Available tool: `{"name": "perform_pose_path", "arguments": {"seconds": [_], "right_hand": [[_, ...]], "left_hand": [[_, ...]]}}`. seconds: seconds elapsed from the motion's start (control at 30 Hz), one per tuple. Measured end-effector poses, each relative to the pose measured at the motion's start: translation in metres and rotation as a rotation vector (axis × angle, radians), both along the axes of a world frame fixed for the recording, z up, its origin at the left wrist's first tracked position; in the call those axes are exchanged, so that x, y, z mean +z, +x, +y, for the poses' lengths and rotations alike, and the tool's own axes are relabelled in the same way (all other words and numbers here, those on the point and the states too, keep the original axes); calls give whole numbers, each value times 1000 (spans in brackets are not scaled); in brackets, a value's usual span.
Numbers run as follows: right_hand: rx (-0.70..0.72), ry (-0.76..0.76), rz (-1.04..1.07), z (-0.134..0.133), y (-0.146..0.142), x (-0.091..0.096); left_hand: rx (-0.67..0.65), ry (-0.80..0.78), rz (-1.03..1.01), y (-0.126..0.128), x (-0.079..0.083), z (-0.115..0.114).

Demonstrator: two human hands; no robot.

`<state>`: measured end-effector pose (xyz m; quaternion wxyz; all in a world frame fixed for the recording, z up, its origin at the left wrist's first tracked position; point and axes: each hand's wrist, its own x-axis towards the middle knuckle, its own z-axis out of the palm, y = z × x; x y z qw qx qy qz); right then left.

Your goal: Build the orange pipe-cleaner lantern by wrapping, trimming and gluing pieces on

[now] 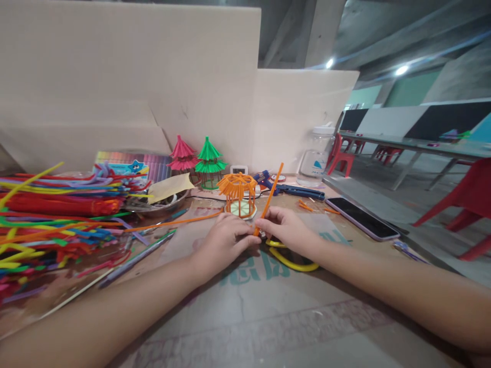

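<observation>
My left hand (224,239) and my right hand (286,230) meet at the middle of the table, fingers pinched together. Between them stands an orange pipe cleaner (269,197) that slants up to the right; both hands grip its lower end. A long orange strand (172,222) trails left from my left hand. Yellow-handled scissors (293,263) lie under my right hand. Just behind the hands stands a small orange pavilion model (238,194) made of pipe cleaners.
A big heap of coloured pipe cleaners (53,214) fills the left side. Pink (182,156) and green (209,161) pavilion models stand at the cardboard wall. A blue glue gun (291,190), a phone (362,217), a plastic jar (316,158) and red chairs (468,204) are to the right.
</observation>
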<state>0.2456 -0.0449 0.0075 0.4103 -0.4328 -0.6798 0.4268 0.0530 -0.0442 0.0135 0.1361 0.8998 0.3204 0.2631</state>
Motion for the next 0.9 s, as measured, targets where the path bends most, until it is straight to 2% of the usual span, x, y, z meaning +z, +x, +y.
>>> {"name": "perform_pose_path", "arguments": {"seconds": [0.13, 0.33, 0.53, 0.67, 0.8, 0.9], "right_hand": [[-41, 63, -22, 0, 0, -1], [-123, 178, -195, -5, -1, 1], [-88, 178, -221, -7, -4, 2], [-1, 162, -270, -3, 2, 14], [89, 189, -538, -3, 31, 29], [97, 232, -801, -9, 53, 32]], "left_hand": [[21, -25, -46, 2, 1, 1], [29, -40, -62, 2, 0, -1], [50, -49, -80, 1, -2, 0], [85, -130, -134, 0, 1, -2], [109, -224, -190, 1, 4, -6], [128, -254, -198, 2, 3, -7]]}}
